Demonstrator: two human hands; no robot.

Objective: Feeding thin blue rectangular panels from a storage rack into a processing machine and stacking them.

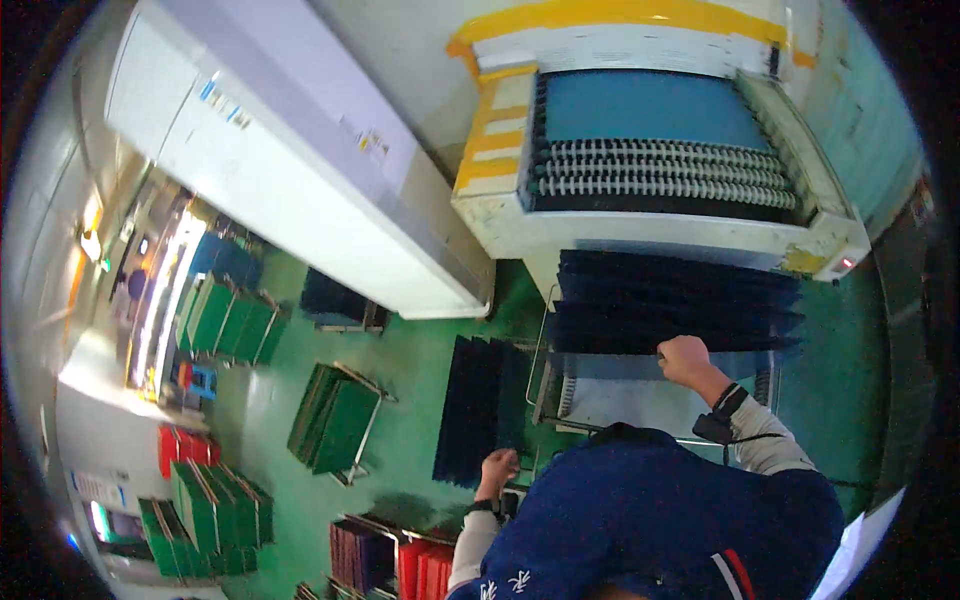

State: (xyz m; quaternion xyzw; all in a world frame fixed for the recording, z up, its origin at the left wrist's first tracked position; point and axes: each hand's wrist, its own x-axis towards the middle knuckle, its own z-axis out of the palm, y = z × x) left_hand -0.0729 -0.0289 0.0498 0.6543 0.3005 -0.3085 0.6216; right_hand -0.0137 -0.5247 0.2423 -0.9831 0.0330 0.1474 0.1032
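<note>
Dark blue thin panels [660, 305] stand in a row in a metal rack in front of the conveyor machine. My right hand [685, 360] is closed at the near edge of these panels, its fingers curled round the edge of one. A wristband with a dark box and cable sits on that wrist. To the left, my left hand [499, 467] is closed beside the lower end of a second row of dark blue panels [468, 410]. What its fingers hold, if anything, cannot be made out.
The conveyor machine [660, 175] has white roller discs and a blue sheet at its back. A tall white cabinet [300, 150] stands left of it. Racks of green panels [335, 420] stand on the green floor [410, 350]; red panels [425, 570] are at lower left.
</note>
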